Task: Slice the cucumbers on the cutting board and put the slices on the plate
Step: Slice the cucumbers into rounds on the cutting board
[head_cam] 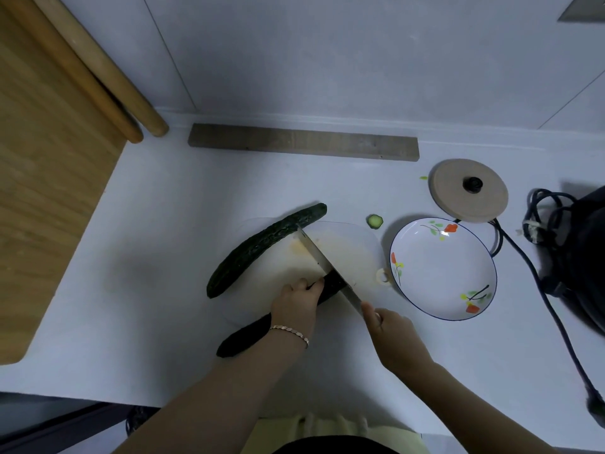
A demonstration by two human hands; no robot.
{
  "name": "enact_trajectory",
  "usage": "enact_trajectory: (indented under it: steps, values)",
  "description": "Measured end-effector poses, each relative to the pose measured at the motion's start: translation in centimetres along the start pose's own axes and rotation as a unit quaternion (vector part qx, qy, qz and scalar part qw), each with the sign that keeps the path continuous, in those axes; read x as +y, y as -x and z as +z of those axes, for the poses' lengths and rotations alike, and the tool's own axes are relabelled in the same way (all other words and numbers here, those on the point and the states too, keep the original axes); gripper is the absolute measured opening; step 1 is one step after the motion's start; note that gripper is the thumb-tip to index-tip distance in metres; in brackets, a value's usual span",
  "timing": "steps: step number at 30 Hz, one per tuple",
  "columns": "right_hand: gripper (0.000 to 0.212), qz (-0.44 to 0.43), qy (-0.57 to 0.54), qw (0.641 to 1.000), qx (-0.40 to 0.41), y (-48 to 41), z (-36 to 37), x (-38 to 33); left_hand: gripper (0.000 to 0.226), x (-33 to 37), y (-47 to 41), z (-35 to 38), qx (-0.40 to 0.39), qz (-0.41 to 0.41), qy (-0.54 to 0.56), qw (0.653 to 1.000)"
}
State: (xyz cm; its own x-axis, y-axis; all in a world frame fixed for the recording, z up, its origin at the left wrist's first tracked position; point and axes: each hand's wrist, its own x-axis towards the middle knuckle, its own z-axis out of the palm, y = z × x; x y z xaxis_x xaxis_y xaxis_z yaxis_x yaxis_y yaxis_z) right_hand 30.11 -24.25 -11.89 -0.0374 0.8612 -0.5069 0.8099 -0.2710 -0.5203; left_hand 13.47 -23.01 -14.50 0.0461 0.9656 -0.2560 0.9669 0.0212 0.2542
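Left hand (296,303): my fingers are curled down over the near cucumber (244,337) and clamped on it, knuckles toward the blade. A bracelet (291,330) sits on that wrist.

Right hand (389,332): fingers wrapped tight round the handle of the knife (322,257), with the handle itself hidden inside my grip.

The blade runs diagonally away from me and lies across the near cucumber just beyond my left fingertips. Its tip reaches the far cucumber (262,245); I cannot tell whether the two touch.

Near cucumber: its forward end is on the white cutting board (347,247), and its rear end overhangs onto the counter (163,257).

Far cucumber: lies slantwise along the board's left edge, one end cut flat.

One round slice (374,221) rests on the counter past the board's far corner, between board and plate.

The flowered, blue-rimmed plate (442,270) stands just right of the board, apart from both hands.

Behind the plate lies a round wooden lid (468,194) with a black knob, and a dark cord (523,257) trails along the right.
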Motion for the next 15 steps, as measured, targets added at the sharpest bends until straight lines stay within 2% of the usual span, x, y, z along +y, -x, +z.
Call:
enact_trajectory:
  steps: [4, 6, 15]
  values:
    - [0.053, 0.072, -0.14, 0.987, -0.015, -0.3, 0.1, 0.7, 0.05, -0.1, 0.4, -0.8, -0.063, -0.035, 0.0, 0.997]
    - [0.053, 0.086, -0.172, 0.981, -0.032, -0.3, -0.4, 0.7, 0.048, -0.2, 0.4, -0.7, -0.083, -0.049, 0.008, 0.995]
    - [0.051, 0.001, -0.036, 0.999, -0.036, 0.9, -2.6, -0.3, 0.048, -0.1, 0.3, -0.5, -0.072, -0.052, 0.007, 0.996]
